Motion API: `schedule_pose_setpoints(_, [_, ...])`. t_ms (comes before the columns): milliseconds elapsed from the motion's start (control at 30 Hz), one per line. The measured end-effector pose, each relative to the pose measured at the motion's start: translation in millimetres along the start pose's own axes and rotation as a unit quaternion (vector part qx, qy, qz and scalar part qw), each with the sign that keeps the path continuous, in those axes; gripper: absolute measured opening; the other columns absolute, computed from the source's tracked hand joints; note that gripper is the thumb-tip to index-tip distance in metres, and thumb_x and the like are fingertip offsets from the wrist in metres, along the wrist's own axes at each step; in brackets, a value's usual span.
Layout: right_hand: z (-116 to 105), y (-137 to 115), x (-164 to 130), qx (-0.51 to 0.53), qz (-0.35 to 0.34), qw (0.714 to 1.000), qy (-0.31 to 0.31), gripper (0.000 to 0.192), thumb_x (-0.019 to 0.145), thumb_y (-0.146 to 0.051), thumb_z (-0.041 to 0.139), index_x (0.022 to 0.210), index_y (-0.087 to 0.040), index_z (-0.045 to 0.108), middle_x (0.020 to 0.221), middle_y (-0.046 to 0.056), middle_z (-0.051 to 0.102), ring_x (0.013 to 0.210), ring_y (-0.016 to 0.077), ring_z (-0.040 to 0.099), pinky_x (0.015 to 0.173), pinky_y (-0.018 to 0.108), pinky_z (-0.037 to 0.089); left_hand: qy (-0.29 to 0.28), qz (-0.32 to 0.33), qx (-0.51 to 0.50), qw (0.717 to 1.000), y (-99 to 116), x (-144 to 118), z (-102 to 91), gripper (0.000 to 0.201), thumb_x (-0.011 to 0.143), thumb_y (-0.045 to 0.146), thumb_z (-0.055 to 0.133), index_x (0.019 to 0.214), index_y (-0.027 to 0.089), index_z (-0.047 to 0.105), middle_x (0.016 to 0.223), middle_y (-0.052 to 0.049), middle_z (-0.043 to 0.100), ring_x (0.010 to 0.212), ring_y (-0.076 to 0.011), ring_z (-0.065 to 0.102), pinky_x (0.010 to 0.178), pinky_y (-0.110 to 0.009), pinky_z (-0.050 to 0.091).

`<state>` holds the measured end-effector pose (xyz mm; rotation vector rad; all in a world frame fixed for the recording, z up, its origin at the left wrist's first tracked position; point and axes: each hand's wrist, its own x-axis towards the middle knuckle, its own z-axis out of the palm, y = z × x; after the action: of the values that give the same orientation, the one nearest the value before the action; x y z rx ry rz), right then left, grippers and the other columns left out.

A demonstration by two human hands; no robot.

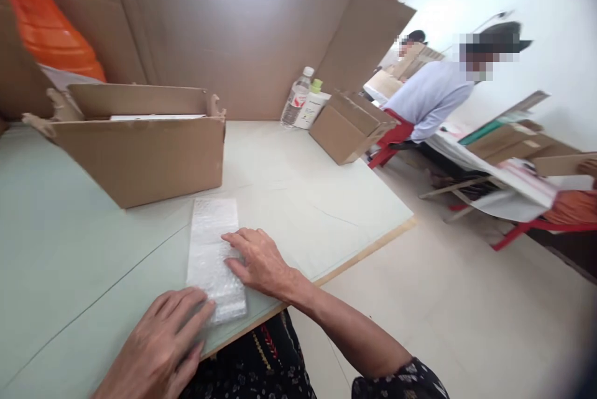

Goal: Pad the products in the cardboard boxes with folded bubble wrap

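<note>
A flat strip of clear bubble wrap [211,243] lies on the pale green table [74,250] near its front edge. My right hand [259,262] rests flat on the strip's right side, fingers spread. My left hand [163,343] presses its near end with the fingertips. Neither hand grips anything. Just behind the strip stands an open cardboard box [140,150] with a white sheet inside.
A smaller cardboard box [347,125], a clear water bottle [297,99] and a white bottle [311,107] stand at the table's far right. Tall cardboard sheets [224,26] wall the back. A seated person [431,100] works at another table on the right.
</note>
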<state>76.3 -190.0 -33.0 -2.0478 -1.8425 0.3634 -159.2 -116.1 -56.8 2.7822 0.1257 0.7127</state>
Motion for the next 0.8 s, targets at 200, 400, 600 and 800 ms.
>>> schedule_pose_setpoints(200, [-27.2, -13.6, -25.4, 0.042, -0.142, 0.989, -0.013, 0.059, 0.086, -0.049, 0.075, 0.133, -0.017, 0.061, 0.123, 0.01, 0.069, 0.111, 0.0216, 0.062, 0.099, 0.036, 0.042, 0.09, 0.036, -0.012, 0.995, -11.1, 12.8, 3.1, 0.022, 0.095, 0.011, 0.05, 0.106, 0.018, 0.068, 0.099, -0.004, 0.077, 0.092, -0.0168, 0.072, 0.086, -0.026, 0.053])
schedule_pose_setpoints(400, [-11.4, -19.8, -33.6, 0.014, -0.094, 0.991, -0.089, 0.047, 0.095, -0.032, 0.064, 0.139, -0.015, 0.058, 0.113, 0.01, 0.075, 0.103, 0.0216, 0.066, 0.095, 0.037, 0.044, 0.085, -0.089, -0.108, 0.986, -19.6, 10.9, 2.5, 0.017, 0.099, 0.031, 0.054, 0.111, 0.026, 0.066, 0.09, 0.001, 0.077, 0.074, -0.0129, 0.074, 0.069, -0.018, 0.059])
schedule_pose_setpoints(600, [6.3, -17.3, -26.7, 0.105, -0.02, 0.991, -0.074, 0.044, 0.096, -0.023, 0.061, 0.139, -0.017, 0.061, 0.118, 0.01, 0.075, 0.109, 0.0215, 0.069, 0.102, 0.037, 0.047, 0.03, -0.2, -0.133, 0.97, -32.9, 2.3, 10.3, 0.028, 0.095, 0.04, 0.06, 0.121, 0.031, 0.065, 0.099, 0.002, 0.079, 0.072, -0.0143, 0.076, 0.057, -0.017, 0.059])
schedule_pose_setpoints(800, [-24.8, 25.7, -47.9, 0.238, 0.025, 0.968, 0.069, 0.042, 0.091, -0.028, 0.068, 0.132, -0.021, 0.063, 0.111, 0.005, 0.076, 0.099, 0.0174, 0.071, 0.097, 0.035, 0.055, 0.006, -0.295, -0.14, 0.945, -31.0, 0.3, 17.3, 0.033, 0.095, 0.052, 0.058, 0.118, 0.033, 0.07, 0.102, 0.002, 0.08, 0.068, -0.0141, 0.075, 0.046, -0.016, 0.053])
